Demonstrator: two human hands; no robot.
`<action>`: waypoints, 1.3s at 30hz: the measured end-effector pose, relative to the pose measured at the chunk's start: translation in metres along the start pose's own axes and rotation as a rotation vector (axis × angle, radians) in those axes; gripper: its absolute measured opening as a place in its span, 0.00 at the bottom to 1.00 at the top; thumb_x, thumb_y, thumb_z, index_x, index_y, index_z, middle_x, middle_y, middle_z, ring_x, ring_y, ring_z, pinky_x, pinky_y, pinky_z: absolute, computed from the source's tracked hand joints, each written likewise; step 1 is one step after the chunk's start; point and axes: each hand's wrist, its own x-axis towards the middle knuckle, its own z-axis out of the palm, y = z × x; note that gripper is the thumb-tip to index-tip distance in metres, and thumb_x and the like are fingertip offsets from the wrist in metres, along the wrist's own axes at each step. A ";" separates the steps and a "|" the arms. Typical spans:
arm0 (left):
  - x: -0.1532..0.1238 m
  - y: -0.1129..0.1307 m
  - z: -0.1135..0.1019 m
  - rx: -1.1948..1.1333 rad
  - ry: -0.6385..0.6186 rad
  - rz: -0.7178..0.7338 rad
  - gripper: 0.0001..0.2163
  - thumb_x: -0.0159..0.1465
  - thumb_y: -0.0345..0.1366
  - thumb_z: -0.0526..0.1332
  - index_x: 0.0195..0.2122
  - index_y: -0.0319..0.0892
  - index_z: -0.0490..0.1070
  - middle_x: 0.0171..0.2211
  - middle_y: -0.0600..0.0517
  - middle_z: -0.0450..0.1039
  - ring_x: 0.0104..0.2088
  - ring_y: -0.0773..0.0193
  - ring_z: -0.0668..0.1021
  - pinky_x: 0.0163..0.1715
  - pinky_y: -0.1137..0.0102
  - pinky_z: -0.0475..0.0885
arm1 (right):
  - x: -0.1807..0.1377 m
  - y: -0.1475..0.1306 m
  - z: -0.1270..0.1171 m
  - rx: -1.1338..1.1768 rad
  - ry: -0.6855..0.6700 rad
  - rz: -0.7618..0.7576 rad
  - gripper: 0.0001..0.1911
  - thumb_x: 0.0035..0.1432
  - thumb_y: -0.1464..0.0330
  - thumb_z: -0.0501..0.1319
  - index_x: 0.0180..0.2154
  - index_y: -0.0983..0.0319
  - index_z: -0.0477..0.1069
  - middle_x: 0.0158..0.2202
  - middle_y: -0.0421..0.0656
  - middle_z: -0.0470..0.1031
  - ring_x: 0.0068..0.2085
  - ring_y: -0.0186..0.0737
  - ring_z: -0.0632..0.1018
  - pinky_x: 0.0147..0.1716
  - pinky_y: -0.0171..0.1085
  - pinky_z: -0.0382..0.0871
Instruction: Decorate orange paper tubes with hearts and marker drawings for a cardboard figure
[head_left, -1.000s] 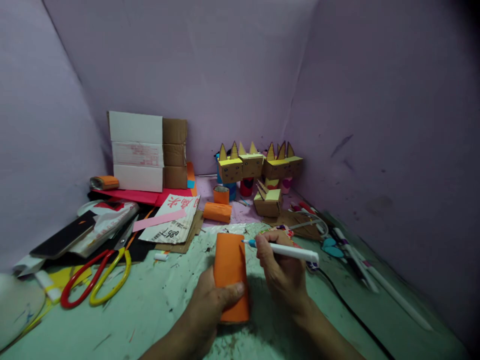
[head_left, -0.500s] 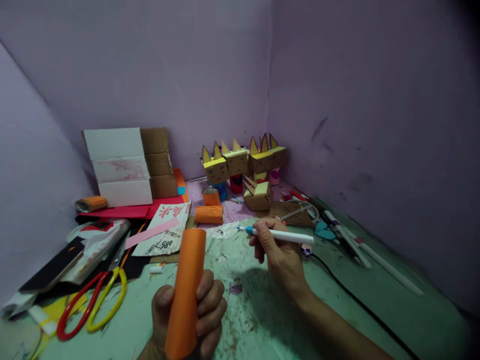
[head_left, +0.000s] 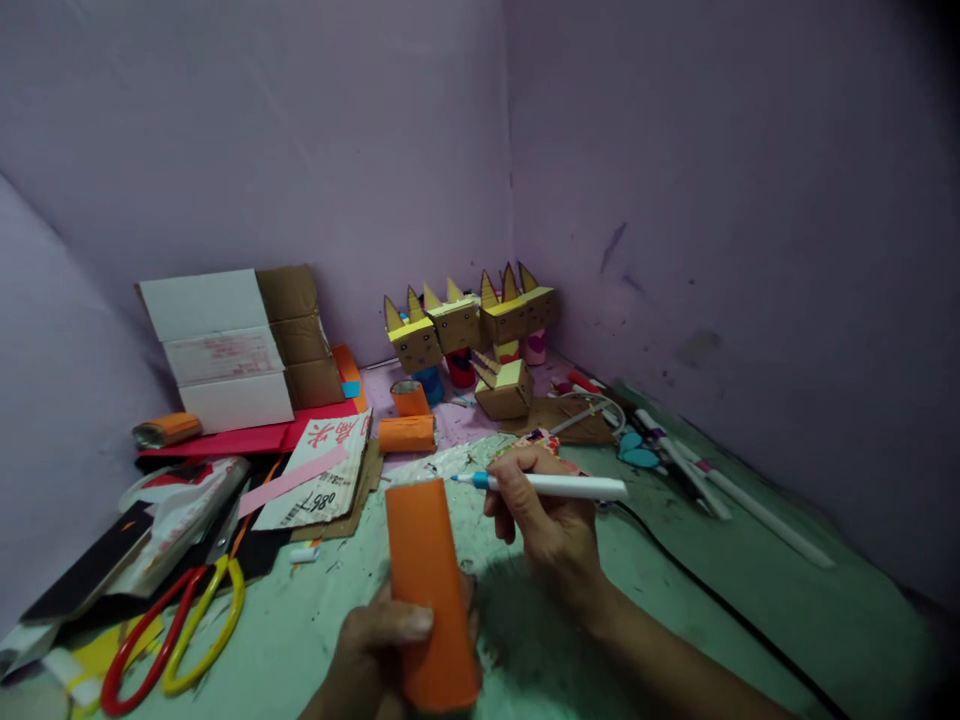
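My left hand is closed around an orange paper-covered tube, thumb across its front and the other fingers mostly hidden behind it. The tube stands nearly upright, its top leaning slightly left. Right of it, my right hand grips a white marker like a pen. The marker's uncapped blue tip points left and is apart from the tube. Beyond my hands lie two short orange rolls, one on its side and one upright.
Scissors with red and yellow handles lie at left, near a printed cardboard piece. Cardboard heads with pointed ears stand at the back on coloured tubes. Several pens and a black cable are at right.
The orange tube has turned in my left hand, a broad face now towards me and the thumb across it. It has shifted right, nearer the marker tip. The view has shifted slightly.
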 end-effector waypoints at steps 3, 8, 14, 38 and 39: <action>0.001 -0.005 0.009 0.155 0.230 0.044 0.17 0.44 0.30 0.69 0.37 0.36 0.74 0.29 0.47 0.77 0.29 0.57 0.78 0.30 0.65 0.73 | -0.006 0.002 -0.002 -0.041 -0.005 -0.092 0.13 0.63 0.60 0.57 0.28 0.60 0.66 0.18 0.34 0.66 0.17 0.29 0.67 0.15 0.29 0.60; 0.003 -0.007 0.015 0.213 0.238 0.070 0.21 0.42 0.33 0.71 0.39 0.37 0.74 0.28 0.48 0.78 0.27 0.57 0.78 0.26 0.67 0.71 | -0.009 0.007 -0.002 -0.257 -0.011 -0.169 0.12 0.64 0.63 0.56 0.27 0.60 0.65 0.19 0.34 0.64 0.19 0.31 0.67 0.18 0.31 0.61; 0.005 -0.007 0.006 0.176 0.205 0.054 0.18 0.41 0.33 0.72 0.35 0.37 0.74 0.27 0.48 0.77 0.27 0.57 0.78 0.28 0.65 0.73 | -0.004 0.008 -0.003 -0.323 0.031 -0.171 0.14 0.64 0.63 0.54 0.26 0.59 0.64 0.18 0.34 0.63 0.18 0.31 0.66 0.18 0.32 0.60; 0.007 -0.012 0.005 0.193 0.175 0.074 0.22 0.41 0.34 0.73 0.39 0.37 0.74 0.30 0.48 0.77 0.28 0.59 0.77 0.28 0.66 0.73 | -0.005 0.012 -0.005 -0.483 -0.065 -0.216 0.10 0.64 0.65 0.54 0.29 0.59 0.64 0.21 0.35 0.66 0.19 0.31 0.68 0.18 0.31 0.61; 0.008 -0.012 0.005 0.189 0.172 0.078 0.23 0.40 0.34 0.73 0.39 0.37 0.74 0.30 0.48 0.76 0.28 0.59 0.77 0.27 0.66 0.73 | -0.005 0.012 -0.004 -0.485 -0.065 -0.217 0.11 0.64 0.65 0.54 0.29 0.59 0.64 0.21 0.35 0.66 0.19 0.31 0.68 0.18 0.31 0.61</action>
